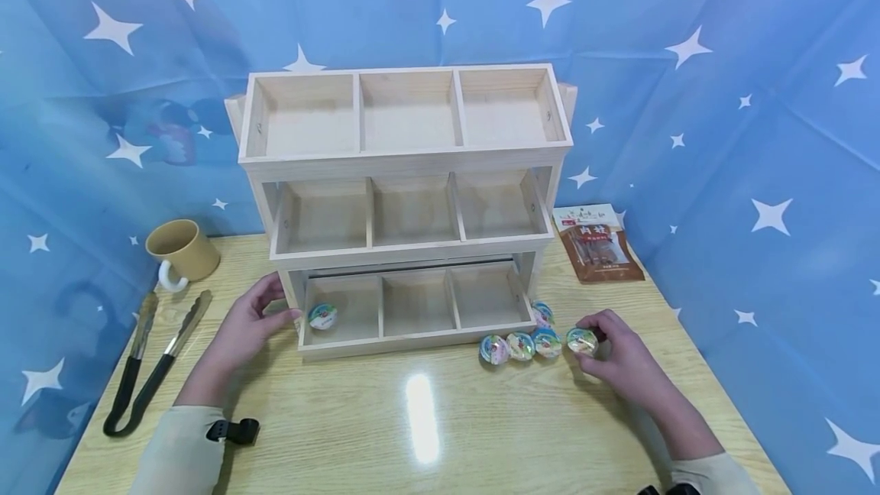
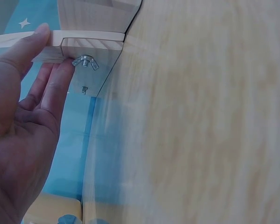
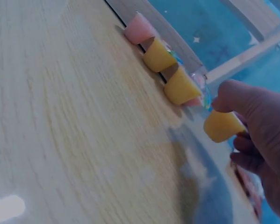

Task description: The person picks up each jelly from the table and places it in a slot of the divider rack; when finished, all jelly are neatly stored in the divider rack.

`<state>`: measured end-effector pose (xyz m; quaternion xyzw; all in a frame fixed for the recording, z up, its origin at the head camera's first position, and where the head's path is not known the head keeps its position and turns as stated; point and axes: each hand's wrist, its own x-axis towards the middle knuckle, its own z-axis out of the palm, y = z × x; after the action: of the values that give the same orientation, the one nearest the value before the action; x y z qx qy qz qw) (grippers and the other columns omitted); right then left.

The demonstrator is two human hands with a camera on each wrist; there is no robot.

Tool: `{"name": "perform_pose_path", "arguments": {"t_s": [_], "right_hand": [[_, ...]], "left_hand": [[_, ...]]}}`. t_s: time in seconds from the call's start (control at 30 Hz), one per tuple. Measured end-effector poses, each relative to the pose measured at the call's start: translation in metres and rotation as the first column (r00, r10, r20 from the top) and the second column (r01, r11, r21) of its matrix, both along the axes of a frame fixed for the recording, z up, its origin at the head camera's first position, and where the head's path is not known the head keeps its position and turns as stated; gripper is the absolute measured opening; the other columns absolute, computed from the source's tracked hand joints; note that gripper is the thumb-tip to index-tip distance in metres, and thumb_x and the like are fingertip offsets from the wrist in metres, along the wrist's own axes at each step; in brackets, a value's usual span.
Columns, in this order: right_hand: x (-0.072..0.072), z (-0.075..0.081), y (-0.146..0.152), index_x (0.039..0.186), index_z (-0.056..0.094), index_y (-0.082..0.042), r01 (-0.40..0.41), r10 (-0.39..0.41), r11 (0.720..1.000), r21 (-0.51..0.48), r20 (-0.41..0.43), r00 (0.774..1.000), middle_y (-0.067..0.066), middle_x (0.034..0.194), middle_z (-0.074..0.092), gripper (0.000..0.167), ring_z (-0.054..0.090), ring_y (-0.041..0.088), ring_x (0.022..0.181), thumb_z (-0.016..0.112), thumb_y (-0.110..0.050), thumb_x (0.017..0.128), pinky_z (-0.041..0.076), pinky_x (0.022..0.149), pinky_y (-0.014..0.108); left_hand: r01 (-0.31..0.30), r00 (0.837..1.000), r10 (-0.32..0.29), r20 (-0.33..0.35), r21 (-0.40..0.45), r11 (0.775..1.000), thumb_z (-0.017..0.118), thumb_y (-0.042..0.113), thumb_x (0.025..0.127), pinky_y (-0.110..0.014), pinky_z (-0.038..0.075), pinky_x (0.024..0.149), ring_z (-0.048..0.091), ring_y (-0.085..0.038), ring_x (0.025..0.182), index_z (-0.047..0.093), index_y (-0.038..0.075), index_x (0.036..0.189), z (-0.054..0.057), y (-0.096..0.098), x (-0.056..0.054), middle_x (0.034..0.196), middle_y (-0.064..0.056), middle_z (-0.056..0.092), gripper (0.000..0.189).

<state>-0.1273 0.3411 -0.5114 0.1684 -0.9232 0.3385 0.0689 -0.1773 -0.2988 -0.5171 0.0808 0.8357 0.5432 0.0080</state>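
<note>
A pale three-tier wooden shelf (image 1: pixel 406 163), each tier split into three compartments, stands at the back of the table. My left hand (image 1: pixel 250 323) grips its lower left upright; up close, my left hand (image 2: pixel 34 98) has the thumb on one face and fingers on the other, by a wing nut (image 2: pixel 85 61). One jelly cup (image 1: pixel 322 317) lies in the bottom tier's left compartment. My right hand (image 1: pixel 622 361) pinches a yellow jelly cup (image 3: pixel 222 126) between thumb and fingers, to the right of several more jelly cups (image 1: pixel 520 347) clustered by the shelf's lower right corner.
At the left are a tan mug (image 1: pixel 184 252) with a white handle and black-handled metal tongs (image 1: pixel 147 388). A brown and white snack packet (image 1: pixel 600 244) lies behind my right hand. Blue star-patterned cloth (image 1: pixel 687 113) surrounds the wooden table (image 1: pixel 344 426).
</note>
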Motion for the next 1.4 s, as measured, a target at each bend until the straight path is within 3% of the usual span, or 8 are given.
{"name": "perform_pose_path", "arguments": {"t_s": [0.1, 0.33, 0.53, 0.77, 1.0, 1.17, 1.4], "right_hand": [[-0.001, 0.001, -0.001, 0.118, 0.07, -0.006, -0.01, 0.009, 1.0, -0.026, -0.046, 0.999, -0.001, 0.11, 0.063, 0.049, 0.056, 0.011, 0.098, 0.092, 0.009, 0.076, 0.049, 0.085, 0.017], [-0.005, 0.012, -0.017, 0.116, 0.07, -0.007, 0.015, -0.026, 0.996, -0.083, -0.136, 0.99, -0.002, 0.107, 0.061, 0.051, 0.052, 0.01, 0.096, 0.092, 0.011, 0.074, 0.044, 0.083, 0.015], [-0.012, 0.022, -0.046, 0.119, 0.071, -0.008, 0.043, -0.059, 0.991, -0.13, -0.119, 0.991, -0.001, 0.105, 0.059, 0.051, 0.051, 0.012, 0.096, 0.093, 0.009, 0.075, 0.044, 0.081, 0.02], [-0.028, 0.031, -0.079, 0.116, 0.071, -0.011, -0.049, 0.032, 0.984, -0.174, -0.097, 0.995, -0.003, 0.108, 0.063, 0.049, 0.056, 0.015, 0.097, 0.092, 0.008, 0.076, 0.052, 0.08, 0.032], [-0.04, 0.034, -0.127, 0.117, 0.07, -0.011, -0.146, 0.14, 0.964, -0.223, -0.043, 0.989, -0.003, 0.114, 0.065, 0.049, 0.06, 0.018, 0.101, 0.095, 0.002, 0.077, 0.06, 0.087, 0.047], [-0.047, 0.033, -0.161, 0.118, 0.071, -0.014, -0.199, 0.2, 0.951, -0.236, -0.02, 0.98, -0.005, 0.11, 0.064, 0.047, 0.059, 0.018, 0.101, 0.095, -0.003, 0.078, 0.057, 0.089, 0.041], [-0.057, 0.035, -0.201, 0.122, 0.071, -0.014, -0.323, 0.329, 0.92, -0.223, -0.013, 0.944, -0.005, 0.114, 0.063, 0.046, 0.058, 0.017, 0.105, 0.094, -0.01, 0.083, 0.058, 0.094, 0.049]], "left_hand": [[0.004, 1.0, -0.004, -0.007, 0.0, 1.0, 0.081, 0.015, 0.104, -0.06, 0.042, 0.114, 0.059, -0.005, 0.126, 0.047, 0.014, 0.168, 0.0, 0.0, 0.0, 0.145, -0.017, 0.067, 0.072], [0.012, 1.0, -0.012, -0.015, -0.015, 1.0, 0.08, 0.015, 0.105, -0.034, 0.052, 0.108, 0.06, -0.007, 0.126, 0.047, 0.014, 0.168, 0.0, 0.0, 0.0, 0.145, -0.016, 0.067, 0.072], [0.008, 1.0, -0.008, -0.004, -0.017, 1.0, 0.08, 0.016, 0.104, -0.052, 0.047, 0.113, 0.059, -0.009, 0.128, 0.046, 0.014, 0.168, 0.001, -0.001, 0.0, 0.145, -0.016, 0.067, 0.073], [0.022, 1.0, -0.022, -0.021, 0.005, 1.0, 0.081, 0.014, 0.104, -0.067, 0.04, 0.116, 0.059, -0.008, 0.126, 0.047, 0.013, 0.167, -0.001, -0.001, -0.002, 0.144, -0.018, 0.068, 0.072], [0.021, 1.0, -0.021, -0.013, 0.012, 1.0, 0.081, 0.014, 0.103, -0.07, 0.037, 0.118, 0.059, -0.012, 0.128, 0.048, 0.013, 0.167, -0.002, -0.003, -0.003, 0.142, -0.019, 0.068, 0.072], [0.023, 1.0, -0.023, -0.002, 0.006, 1.0, 0.081, 0.016, 0.103, -0.069, 0.038, 0.118, 0.057, -0.015, 0.131, 0.047, 0.013, 0.167, -0.002, -0.004, -0.003, 0.145, -0.018, 0.067, 0.073], [0.027, 1.0, -0.027, 0.01, 0.007, 1.0, 0.081, 0.016, 0.103, -0.069, 0.039, 0.118, 0.057, -0.025, 0.135, 0.047, 0.012, 0.167, 0.0, -0.004, -0.003, 0.145, -0.019, 0.067, 0.072]]}}
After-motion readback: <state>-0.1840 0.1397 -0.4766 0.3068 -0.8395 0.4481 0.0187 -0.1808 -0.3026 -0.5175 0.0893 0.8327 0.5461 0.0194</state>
